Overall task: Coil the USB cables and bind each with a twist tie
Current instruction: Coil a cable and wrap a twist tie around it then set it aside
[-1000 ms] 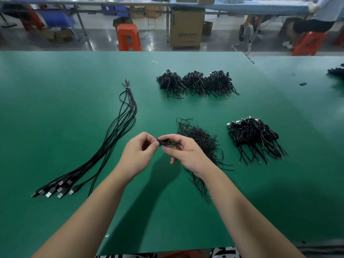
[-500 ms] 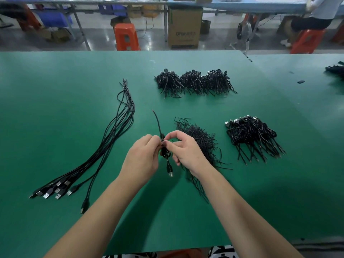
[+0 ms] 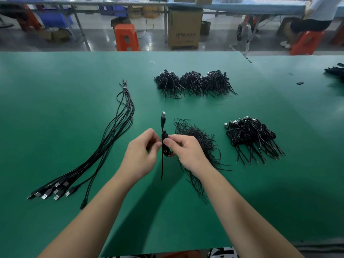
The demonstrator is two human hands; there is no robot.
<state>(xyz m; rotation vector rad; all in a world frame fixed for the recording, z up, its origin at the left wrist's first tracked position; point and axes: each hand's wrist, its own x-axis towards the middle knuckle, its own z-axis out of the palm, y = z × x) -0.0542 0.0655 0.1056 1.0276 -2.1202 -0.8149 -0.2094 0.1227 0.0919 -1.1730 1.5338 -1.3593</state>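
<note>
Since half a second ago the small black coiled USB cable (image 3: 164, 146) has been turned end over end: its silver-tipped plug (image 3: 163, 116) now points up and away, where before it hung below the hands, and the thin tail now trails down toward the green bench (image 3: 55, 108). The left hand (image 3: 138, 155) and right hand (image 3: 186, 153) each pinch the coil from their own side, fingers curled tight on it, probably to keep the loops from springing open while a tie is twisted round its middle; the tie itself is too small to make out. The loose heap of black twist ties (image 3: 197, 140) lies just beside the right hand for easy reach, uncoiled long black cables (image 3: 111, 138) fan out at left, and finished bundles (image 3: 249, 136) sit at right
</note>
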